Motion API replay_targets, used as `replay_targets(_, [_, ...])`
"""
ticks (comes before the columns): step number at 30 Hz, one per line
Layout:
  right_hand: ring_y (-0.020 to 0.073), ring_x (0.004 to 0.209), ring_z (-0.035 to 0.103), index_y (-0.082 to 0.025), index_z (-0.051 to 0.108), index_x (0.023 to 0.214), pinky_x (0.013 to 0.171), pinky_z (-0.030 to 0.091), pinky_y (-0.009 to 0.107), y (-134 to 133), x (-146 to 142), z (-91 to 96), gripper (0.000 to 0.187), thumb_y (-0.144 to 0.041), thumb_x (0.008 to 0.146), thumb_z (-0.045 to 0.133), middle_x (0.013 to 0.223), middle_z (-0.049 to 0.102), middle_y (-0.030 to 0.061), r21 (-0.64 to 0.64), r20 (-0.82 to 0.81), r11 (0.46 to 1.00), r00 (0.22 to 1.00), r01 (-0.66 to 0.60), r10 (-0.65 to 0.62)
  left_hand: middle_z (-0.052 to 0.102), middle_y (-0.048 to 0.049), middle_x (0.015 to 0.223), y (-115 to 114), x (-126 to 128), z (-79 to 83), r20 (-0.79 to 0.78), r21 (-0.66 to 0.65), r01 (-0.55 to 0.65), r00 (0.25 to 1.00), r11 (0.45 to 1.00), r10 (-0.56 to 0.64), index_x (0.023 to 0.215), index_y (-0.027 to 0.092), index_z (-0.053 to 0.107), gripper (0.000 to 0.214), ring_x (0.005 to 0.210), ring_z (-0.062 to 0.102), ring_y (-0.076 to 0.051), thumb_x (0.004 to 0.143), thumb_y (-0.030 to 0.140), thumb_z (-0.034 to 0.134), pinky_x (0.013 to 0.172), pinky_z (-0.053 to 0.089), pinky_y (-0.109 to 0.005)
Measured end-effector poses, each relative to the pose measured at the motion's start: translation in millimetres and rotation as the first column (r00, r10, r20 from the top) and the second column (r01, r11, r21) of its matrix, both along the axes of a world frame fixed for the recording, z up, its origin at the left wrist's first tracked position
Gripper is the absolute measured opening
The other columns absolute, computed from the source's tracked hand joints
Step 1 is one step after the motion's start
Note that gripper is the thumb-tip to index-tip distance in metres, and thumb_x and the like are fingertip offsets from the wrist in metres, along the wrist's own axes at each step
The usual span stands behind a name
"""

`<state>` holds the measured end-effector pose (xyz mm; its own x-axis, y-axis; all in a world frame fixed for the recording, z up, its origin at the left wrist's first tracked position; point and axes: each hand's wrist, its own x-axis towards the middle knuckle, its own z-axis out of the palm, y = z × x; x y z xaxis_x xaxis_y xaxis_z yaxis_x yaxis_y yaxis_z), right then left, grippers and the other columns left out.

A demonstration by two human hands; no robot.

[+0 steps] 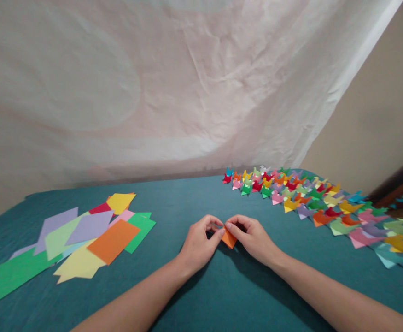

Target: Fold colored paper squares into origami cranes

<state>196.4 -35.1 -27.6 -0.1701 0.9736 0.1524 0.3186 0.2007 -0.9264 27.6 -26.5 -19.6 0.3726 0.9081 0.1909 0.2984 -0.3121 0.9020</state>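
Note:
Between my two hands is a small folded piece of orange origami paper (229, 239), its lower point showing below the fingers. My left hand (201, 242) pinches its left side between thumb and fingertips. On the other side, my right hand (251, 237) grips it the same way, the thumb pressed near the top edge. The paper is held just over the teal cloth (183, 198), and my fingertips cover its upper part.
Loose coloured paper sheets, among them an orange sheet (113, 242) and a green sheet (23, 272), overlap on the left. Rows of folded paper birds (303, 193) stand along the right. Behind the table hangs a pale sheet (173, 92).

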Motion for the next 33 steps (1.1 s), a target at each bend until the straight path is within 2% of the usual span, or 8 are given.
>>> replay_targets(7, [0.0166,0.075,0.054,-0.018,0.064,0.070,0.071,0.041,0.029,5.6,2.1,-0.3,0.020,-0.026,0.084,0.053,0.074,0.060,0.0024,0.177,0.216,0.984,0.975,0.005,-0.044,0.065,0.0002,0.080,0.1,-4.6,0.9,-0.287,0.180,0.002,0.956,0.984,0.050,0.092,0.020,0.060,0.012,0.080,0.058,-0.017,0.085,0.021,0.050,0.076,0.040,-0.030])
replay_targets(12, [0.0178,0.081,0.054,-0.019,0.063,0.070,0.077,0.040,0.032,8.9,1.6,-2.8,0.016,-0.023,0.083,0.054,0.079,0.059,0.0034,0.212,0.315,0.977,0.947,0.000,-0.068,0.065,-0.0006,0.086,0.8,-7.0,2.5,-0.396,0.251,0.050,0.916,0.967,0.055,0.093,0.022,0.061,0.015,0.087,0.054,-0.019,0.087,0.020,0.047,0.079,0.037,-0.033])
replay_targets(20, [0.0187,0.083,0.052,-0.019,0.060,0.070,0.078,0.040,0.034,9.5,3.1,-6.5,0.015,-0.023,0.083,0.054,0.081,0.057,0.0041,0.234,0.389,0.972,0.918,-0.022,-0.073,0.064,-0.0016,0.087,3.5,-11.7,3.8,-0.458,0.320,0.107,0.887,0.941,0.055,0.092,0.022,0.064,0.016,0.089,0.052,-0.020,0.085,0.021,0.050,0.079,0.036,-0.033])
replay_targets(33, [0.0196,0.082,0.050,-0.019,0.057,0.068,0.076,0.039,0.035,13.7,5.6,-10.2,0.014,-0.026,0.081,0.059,0.083,0.056,0.0046,0.286,0.456,0.958,0.883,-0.030,-0.108,0.062,-0.0022,0.087,6.2,-14.8,2.6,-0.487,0.381,0.134,0.870,0.915,0.075,0.090,0.023,0.066,0.012,0.090,0.050,-0.020,0.084,0.023,0.056,0.079,0.036,-0.033])
